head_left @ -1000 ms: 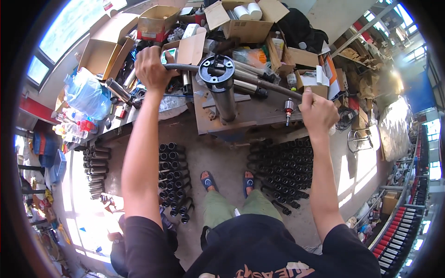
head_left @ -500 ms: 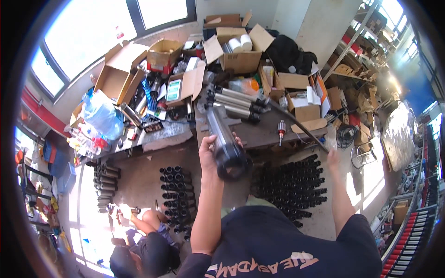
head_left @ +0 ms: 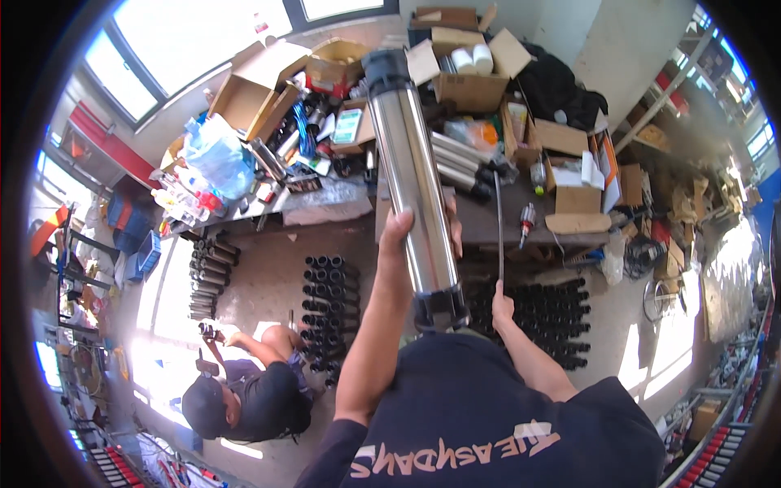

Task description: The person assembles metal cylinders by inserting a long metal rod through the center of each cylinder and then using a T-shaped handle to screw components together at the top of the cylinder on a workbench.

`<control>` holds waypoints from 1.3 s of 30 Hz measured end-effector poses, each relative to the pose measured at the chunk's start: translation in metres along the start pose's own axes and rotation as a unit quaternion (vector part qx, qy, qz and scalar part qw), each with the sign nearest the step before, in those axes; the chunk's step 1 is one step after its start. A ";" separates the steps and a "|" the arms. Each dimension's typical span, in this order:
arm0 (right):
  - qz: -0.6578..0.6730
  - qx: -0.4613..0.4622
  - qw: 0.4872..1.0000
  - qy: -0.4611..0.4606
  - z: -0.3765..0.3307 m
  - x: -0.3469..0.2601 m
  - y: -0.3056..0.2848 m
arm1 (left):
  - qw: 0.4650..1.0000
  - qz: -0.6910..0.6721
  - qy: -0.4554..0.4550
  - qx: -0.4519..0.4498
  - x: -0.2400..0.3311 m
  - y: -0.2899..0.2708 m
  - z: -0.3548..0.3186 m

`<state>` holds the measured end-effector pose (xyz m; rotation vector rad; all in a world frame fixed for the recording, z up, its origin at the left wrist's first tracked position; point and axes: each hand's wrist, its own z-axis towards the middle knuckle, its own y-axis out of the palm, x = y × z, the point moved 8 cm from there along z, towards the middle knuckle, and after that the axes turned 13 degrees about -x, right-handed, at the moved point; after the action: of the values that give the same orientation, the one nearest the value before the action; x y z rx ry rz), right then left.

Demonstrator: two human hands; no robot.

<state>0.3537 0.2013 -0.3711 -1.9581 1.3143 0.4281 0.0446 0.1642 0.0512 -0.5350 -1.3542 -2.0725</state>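
steel cylinder (head_left: pixel 415 187), black at both ends, held up before the chest; it runs aslant through mid-view, one end toward 12 o'clock, the other toward 5, close to the dark shirt (head_left: pixel 488 407) (contact there: cannot tell). left hand (head_left: pixel 394 244) wrapped about the lower half of the barrel, thumb on the left side, fingers showing past the right edge. right hand (head_left: pixel 503 309) at 4 o'clock, closed round the near end of a thin dark rod (head_left: pixel 499 232); the rod points up to about 1, its far end by several metal tubes (head_left: pixel 457 159) lying on the workbench (head_left: pixel 480 218). cannot tell if rod and tubes touch. just short of 3, a small red-and-silver part (head_left: pixel 527 224) on the same bench. at 1, an open carton (head_left: pixel 468 93) with white rolls; beyond it toward half past 1, a heap of black cloth (head_left: pixel 561 85). at 10, a pale blue plastic bag (head_left: pixel 218 159). floor: black-ended tubes (head_left: pixel 325 305) in rows at half past 7, a larger dark group (head_left: pixel 565 325) near 4. between 7 and 8, a co-worker (head_left: pixel 272 398) in dark clothing, low down, both hands at a small part, too small to make out.
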 end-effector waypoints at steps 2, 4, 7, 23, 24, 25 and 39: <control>0.019 0.001 1.000 0.024 0.022 -0.006 0.001 | 0.989 0.117 0.015 0.086 0.027 0.016 0.003; 0.052 0.001 0.998 0.032 0.036 -0.017 0.009 | 0.989 0.098 0.039 0.103 0.031 0.002 -0.006; 0.083 0.038 0.996 -0.003 0.066 -0.017 0.013 | 0.988 -0.119 -0.040 0.086 -0.017 -0.051 -0.023; 0.075 0.015 0.997 0.019 0.040 -0.022 0.020 | 0.986 -0.052 -0.054 0.146 -0.005 -0.067 -0.025; 0.072 0.017 0.997 0.013 0.031 -0.017 0.021 | 0.987 -0.106 -0.023 0.116 -0.006 -0.061 -0.024; 0.069 0.019 0.997 0.003 0.025 -0.020 0.021 | 0.988 -0.122 -0.006 0.091 -0.004 -0.058 -0.022; 0.204 -0.055 0.977 0.025 0.054 -0.014 0.029 | 0.983 -0.116 -0.016 0.141 -0.022 -0.102 -0.058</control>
<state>0.3284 0.2436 -0.4098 -1.7910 1.7674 0.6637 -0.0084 0.1475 -0.0545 -0.3012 -1.7654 -2.0050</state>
